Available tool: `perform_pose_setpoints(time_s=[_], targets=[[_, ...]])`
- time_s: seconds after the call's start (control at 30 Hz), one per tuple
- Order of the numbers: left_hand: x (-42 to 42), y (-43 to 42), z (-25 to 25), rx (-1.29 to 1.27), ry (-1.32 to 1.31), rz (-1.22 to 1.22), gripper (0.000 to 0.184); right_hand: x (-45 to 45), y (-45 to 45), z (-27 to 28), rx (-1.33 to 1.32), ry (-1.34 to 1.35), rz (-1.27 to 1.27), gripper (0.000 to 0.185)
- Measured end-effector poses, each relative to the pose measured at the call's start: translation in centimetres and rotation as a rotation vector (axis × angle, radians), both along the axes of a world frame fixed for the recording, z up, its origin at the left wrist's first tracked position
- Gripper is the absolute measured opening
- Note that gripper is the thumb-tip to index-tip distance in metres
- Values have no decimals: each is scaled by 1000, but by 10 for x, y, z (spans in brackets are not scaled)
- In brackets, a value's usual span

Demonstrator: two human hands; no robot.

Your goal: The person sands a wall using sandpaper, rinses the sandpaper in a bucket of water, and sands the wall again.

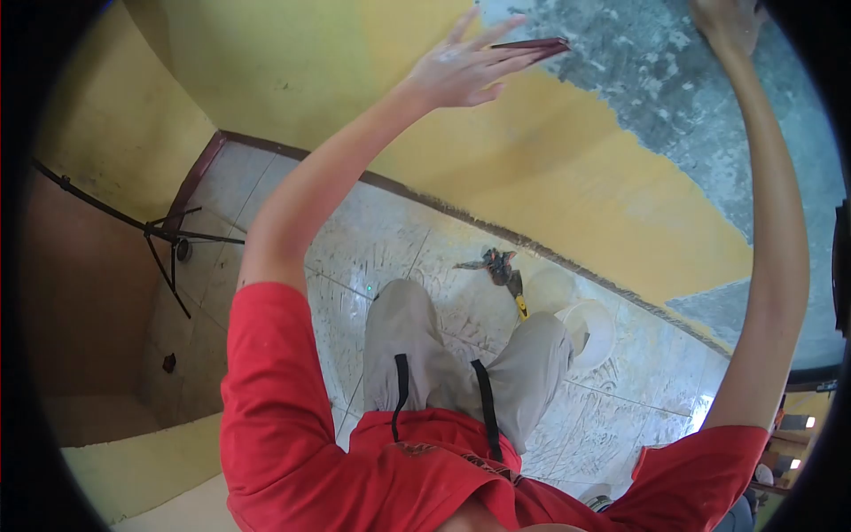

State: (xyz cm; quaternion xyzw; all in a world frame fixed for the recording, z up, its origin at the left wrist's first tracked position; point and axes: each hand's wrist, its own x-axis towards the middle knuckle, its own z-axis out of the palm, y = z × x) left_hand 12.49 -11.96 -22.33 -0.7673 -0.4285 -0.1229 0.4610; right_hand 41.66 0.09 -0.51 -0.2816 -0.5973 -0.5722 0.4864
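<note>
My left hand [456, 73] is raised near the yellow and grey wall [550, 168], holding a thin, dark reddish-brown flat sheet [539, 43] that shows edge-on along the fingers. Its thumb and some fingers stick out apart from the sheet. What the sheet is made of cannot be made out. At the top right edge, my right hand [731, 18] is up by the bare grey patch [665, 80] of the wall. Most of its fingers are cut off by the frame, so its grip is hidden.
On the dusty tiled floor [355, 213], by the wall's base, lie a dark tool with a yellow handle [519, 306] and a crumpled dark item [496, 262]. A white bucket [603, 332] stands beside my knee. Black stand legs [173, 239] are at left.
</note>
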Motion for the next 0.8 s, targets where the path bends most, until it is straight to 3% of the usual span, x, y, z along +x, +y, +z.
perform_pose_setpoints(time_s=[0.07, 0.13, 0.17, 0.23, 0.37, 0.4, 0.47, 0.57, 0.67, 0.8], targets=[[-17, 1, -9, 95, 17, 88, 91, 1, -2, 2, 14, -1, -24, 70], [-34, 17, -28, 178, -583, -213, 74, 1, -2, 4, 15, -7, -48, 70], [-30, 16, -24, 189, -579, -216, 74, 2, -2, 4, 26, -4, -47, 70], [-15, 14, -18, 258, -853, -162, 74, 3, 2, 5, 0, 0, -69, 70], [28, 58, -11, 292, -810, -99, 82, 1, -7, 4, -11, 5, -20, 69], [44, 69, 1, 434, -637, 202, 86, 3, -5, 5, -12, 5, -43, 68], [53, 71, 14, 339, -821, -109, 95, 3, 0, 6, -20, 4, -69, 67], [65, 77, -18, 317, -968, -235, 89, 7, 6, 7, -17, -6, -80, 66], [61, 62, -76, 127, -860, -106, 93, 5, 9, 6, 20, -19, -76, 65], [46, 62, -52, 144, -796, -39, 93, 3, 2, 4, 21, -1, -28, 64]])
